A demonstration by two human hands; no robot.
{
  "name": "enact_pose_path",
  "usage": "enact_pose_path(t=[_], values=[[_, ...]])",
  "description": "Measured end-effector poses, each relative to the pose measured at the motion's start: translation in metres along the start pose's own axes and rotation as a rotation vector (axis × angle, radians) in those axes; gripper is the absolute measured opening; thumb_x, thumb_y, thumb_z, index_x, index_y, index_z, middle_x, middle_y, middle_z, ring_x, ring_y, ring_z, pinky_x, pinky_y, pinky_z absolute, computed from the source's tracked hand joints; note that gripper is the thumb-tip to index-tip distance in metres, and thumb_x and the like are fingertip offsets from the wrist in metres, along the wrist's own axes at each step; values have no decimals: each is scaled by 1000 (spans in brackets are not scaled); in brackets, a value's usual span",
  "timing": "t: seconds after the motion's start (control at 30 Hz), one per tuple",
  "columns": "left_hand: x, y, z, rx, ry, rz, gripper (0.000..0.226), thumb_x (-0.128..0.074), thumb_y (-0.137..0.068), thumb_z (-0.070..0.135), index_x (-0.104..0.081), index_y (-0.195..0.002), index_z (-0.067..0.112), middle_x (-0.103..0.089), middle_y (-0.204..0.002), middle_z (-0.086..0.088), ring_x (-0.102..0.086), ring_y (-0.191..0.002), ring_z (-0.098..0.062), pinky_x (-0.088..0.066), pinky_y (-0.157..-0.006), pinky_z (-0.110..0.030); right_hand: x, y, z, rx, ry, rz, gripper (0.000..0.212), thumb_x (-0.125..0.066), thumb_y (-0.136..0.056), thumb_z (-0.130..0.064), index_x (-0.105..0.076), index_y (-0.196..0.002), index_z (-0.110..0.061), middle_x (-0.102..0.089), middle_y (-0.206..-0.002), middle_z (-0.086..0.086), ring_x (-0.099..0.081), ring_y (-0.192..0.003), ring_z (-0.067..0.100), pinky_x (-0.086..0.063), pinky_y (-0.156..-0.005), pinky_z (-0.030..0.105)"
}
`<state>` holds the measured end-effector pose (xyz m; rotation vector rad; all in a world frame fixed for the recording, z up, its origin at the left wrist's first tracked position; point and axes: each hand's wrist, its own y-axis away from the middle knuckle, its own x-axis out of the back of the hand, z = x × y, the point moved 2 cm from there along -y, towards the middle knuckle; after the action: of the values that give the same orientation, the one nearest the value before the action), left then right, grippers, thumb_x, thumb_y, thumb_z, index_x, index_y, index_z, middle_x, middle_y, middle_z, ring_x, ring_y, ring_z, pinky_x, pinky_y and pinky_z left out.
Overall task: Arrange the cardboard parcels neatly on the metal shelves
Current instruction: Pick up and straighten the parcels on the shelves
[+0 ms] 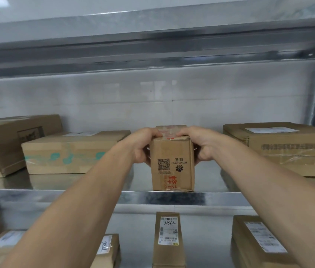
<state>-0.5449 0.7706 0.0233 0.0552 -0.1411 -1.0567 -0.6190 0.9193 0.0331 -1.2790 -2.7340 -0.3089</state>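
The small upright cardboard parcel [172,165] stands at the near edge of the middle metal shelf [94,197], centre. Its brown corrugated near face carries an inverted QR code, a dark flower logo, "BEE & FLOWER" and red characters; clear tape crosses the top. The left hand [143,146] and right hand [203,146] grip its upper side edges, fingers curled over the top. Left of it lies a flat parcel with teal-printed tape [71,151]. Below, a narrow parcel [169,238] has a white label handwritten "7786".
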Motion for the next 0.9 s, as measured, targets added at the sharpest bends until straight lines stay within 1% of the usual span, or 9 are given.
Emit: enact_pose_path(t=[0.2, 0.33, 0.47, 0.53, 0.63, 0.73, 0.8, 0.83, 0.9], values=[[0, -4, 1, 5, -19, -14, 16, -52, -97, 24, -59, -106, 12, -60, -86, -9, -60, -77, -27, -54, -70, -49, 0, -7, 0, 1, -8, -8, 16, -66, -95, -29, -63, -100, -14, -67, -84, 11, -66, -87, 32, -53, -93, 64], [0, -2, 1, 9, -6, -12, 18, -52, -97, 26, -59, -105, 12, -59, -97, -12, -59, -86, -30, -53, -79, -53, 2, -8, 1, 4, -17, -8, 17, -65, -95, -31, -63, -100, -14, -67, -90, 13, -66, -89, 32, -53, -93, 65], [2, 3, -1, -8, -12, 8, 20, -54, -99, 31, -61, -98, 13, -59, -80, -8, -60, -78, -27, -53, -74, -49, 5, -14, 3, -3, -55, 0, 29, -65, -96, -36, -63, -113, -12, -66, -102, 16, -66, -92, 33, -55, -89, 63], [4, 3, -4, -9, 17, 2, 24, -55, -99, 38, -62, -99, 15, -61, -79, -7, -61, -78, -26, -53, -75, -46, 8, -15, 6, -3, -94, 10, 30, -66, -96, -36, -62, -115, -13, -64, -109, 18, -65, -97, 35, -53, -90, 65], [11, -5, -16, -2, 63, 28, 28, -55, -100, 40, -62, -103, 13, -69, -98, -8, -66, -89, -27, -56, -79, -42, 16, -16, 11, 0, -192, -5, 32, -64, -98, -33, -59, -123, -14, -66, -105, 17, -67, -95, 35, -55, -85, 64], [17, -14, -29, 31, -20, 100, 34, -59, -95, 29, -65, -120, 6, -63, -130, -18, -65, -110, -33, -59, -83, -41, 23, -15, 17, 34, -330, -18, 19, -61, -101, -28, -55, -117, -21, -67, -100, 15, -68, -92, 32, -52, -90, 67], [19, -16, -39, 78, -106, 107, 47, -66, -83, 37, -66, -124, 12, -62, -129, -19, -64, -112, -36, -59, -88, -43, 25, -13, 22, 74, -411, -41, 12, -59, -103, -24, -52, -112, -28, -67, -105, 14, -68, -93, 31, -51, -93, 67], [19, -15, -42, 105, -121, 89, 55, -69, -79, 45, -65, -124, 13, -63, -126, -19, -66, -110, -36, -59, -87, -44, 26, -12, 26, 92, -461, -50, 19, -57, -104, -23, -52, -121, -30, -68, -106, 11, -69, -91, 30, -52, -91, 64], [18, -10, -42, 135, -112, 58, 59, -71, -83, 56, -62, -120, 11, -66, -121, -20, -67, -106, -33, -56, -85, -45, 29, -13, 34, 123, -564, -45, 52, -55, -105, -19, -36, -151, -35, -70, -112, 7, -71, -85, 26, -56, -78, 53]])
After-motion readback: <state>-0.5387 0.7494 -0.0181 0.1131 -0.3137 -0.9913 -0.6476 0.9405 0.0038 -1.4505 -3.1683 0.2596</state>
